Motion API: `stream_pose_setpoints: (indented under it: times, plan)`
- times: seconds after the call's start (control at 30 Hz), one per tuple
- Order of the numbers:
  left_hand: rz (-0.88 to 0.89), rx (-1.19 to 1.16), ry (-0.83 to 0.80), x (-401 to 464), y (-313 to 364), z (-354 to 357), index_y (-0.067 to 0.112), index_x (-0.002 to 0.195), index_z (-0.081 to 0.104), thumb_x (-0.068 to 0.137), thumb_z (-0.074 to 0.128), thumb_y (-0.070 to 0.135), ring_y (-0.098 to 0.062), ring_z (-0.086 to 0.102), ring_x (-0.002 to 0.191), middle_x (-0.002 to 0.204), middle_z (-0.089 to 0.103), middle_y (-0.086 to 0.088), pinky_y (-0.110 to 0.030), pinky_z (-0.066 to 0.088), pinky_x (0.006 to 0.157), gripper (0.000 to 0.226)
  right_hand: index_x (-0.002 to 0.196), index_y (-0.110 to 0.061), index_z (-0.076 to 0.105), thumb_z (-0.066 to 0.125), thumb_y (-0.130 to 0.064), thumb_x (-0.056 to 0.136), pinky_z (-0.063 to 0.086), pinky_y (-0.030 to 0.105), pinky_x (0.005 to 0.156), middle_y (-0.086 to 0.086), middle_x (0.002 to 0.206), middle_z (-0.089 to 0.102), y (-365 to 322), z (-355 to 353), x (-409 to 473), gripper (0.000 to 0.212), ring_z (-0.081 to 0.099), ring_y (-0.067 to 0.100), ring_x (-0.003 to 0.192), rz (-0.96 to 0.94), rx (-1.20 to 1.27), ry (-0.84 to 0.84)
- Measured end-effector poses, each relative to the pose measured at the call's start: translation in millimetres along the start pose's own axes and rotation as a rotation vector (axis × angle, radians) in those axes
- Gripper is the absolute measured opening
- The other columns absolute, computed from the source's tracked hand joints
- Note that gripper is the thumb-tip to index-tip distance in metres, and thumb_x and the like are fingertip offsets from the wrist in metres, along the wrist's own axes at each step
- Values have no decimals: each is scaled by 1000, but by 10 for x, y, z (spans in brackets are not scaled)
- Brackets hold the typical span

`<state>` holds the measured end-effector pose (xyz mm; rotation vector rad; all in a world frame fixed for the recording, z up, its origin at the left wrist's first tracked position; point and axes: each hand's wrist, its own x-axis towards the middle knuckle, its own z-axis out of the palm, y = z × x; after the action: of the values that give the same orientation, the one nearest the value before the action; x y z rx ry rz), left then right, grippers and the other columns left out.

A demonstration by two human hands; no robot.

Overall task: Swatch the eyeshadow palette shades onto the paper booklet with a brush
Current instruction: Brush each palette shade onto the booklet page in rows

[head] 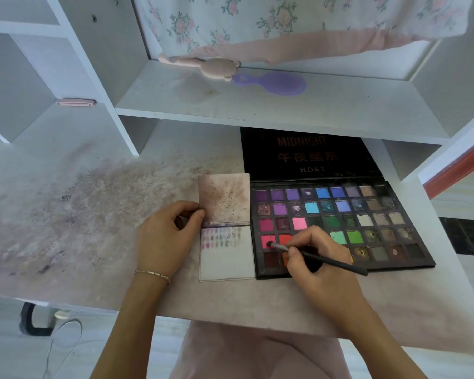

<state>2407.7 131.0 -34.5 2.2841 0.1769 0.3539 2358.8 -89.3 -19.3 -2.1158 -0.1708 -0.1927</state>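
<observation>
White shelving frames your dusty, powder-smeared worktop, with a purple hairbrush lying on the shelf above, and you're right in the loading step: brush down in the palette, colour not yet carried across. Your right hand is grasping the brush like a pen, fingers curled snugly round the dark handle, and the bristle tip sits on the pink-red pan at the left end of the fourth row of the eyeshadow palette, which lies open on the worktop with its black lid folded back under the shelf. Just beside it, touching its left edge, the paper booklet lies open too; the upper leaf is heavily dusted with pigment, and the lower page carries short rows of swatches along its top, with plenty of blank paper below. Your left hand steadies that booklet, thumb and curled fingers pinching its left edge near the fold. Next, I'd say, you want a light lift off the pan, a short carry left, and a small stroke laid down just clear of the existing marks, so keep that left hand holding the page flat while the brush comes over, and go easy: loose powder looks likely to scatter.
</observation>
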Motion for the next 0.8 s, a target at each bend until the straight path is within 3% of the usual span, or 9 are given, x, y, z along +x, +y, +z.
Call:
stream_pose_setpoints:
  times: [0.07,0.23,0.37,0.5,0.63,0.8]
  plan:
    - [3,2,3,-2,0,2,25,79,69,79,67,21,3,52,60,65,55,27,-12,34,57,4,69,-25,52,58,-11,80,43,17,56,-5,68,58,8,1,8,19,54,9,68,15,14,22]
    - [11,-4,5,-1,-3,5,22,80,70,79,67,21,2,53,62,66,55,26,-13,35,58,3,67,-25,52,54,-18,75,38,12,56,-7,65,56,1,7,-1,11,52,10,67,9,-13,-18]
    - [11,-5,3,-2,-1,2,23,81,70,80,66,21,1,53,62,67,55,25,-15,36,58,4,67,-26,52,61,-7,80,42,19,56,-7,66,58,15,-2,1,25,53,10,67,31,7,15]
    - [12,-11,3,-4,9,-1,24,80,69,80,66,21,0,53,62,66,55,26,-15,36,58,4,67,-26,52,55,-16,76,40,16,55,-7,64,56,-17,-5,1,14,52,11,66,-1,-7,-30]
    - [12,-23,3,-4,5,-2,23,80,69,80,66,20,0,54,63,66,56,26,-14,37,59,5,67,-28,52,60,-5,80,41,16,54,-5,65,58,-9,-8,6,27,53,11,67,14,5,-5]
    - [12,-29,-9,-2,8,-6,24,79,69,80,67,19,1,54,62,66,55,27,-13,36,58,6,72,-28,55,56,-17,76,47,22,57,-5,69,60,-79,55,-14,12,57,11,68,-15,56,-12]
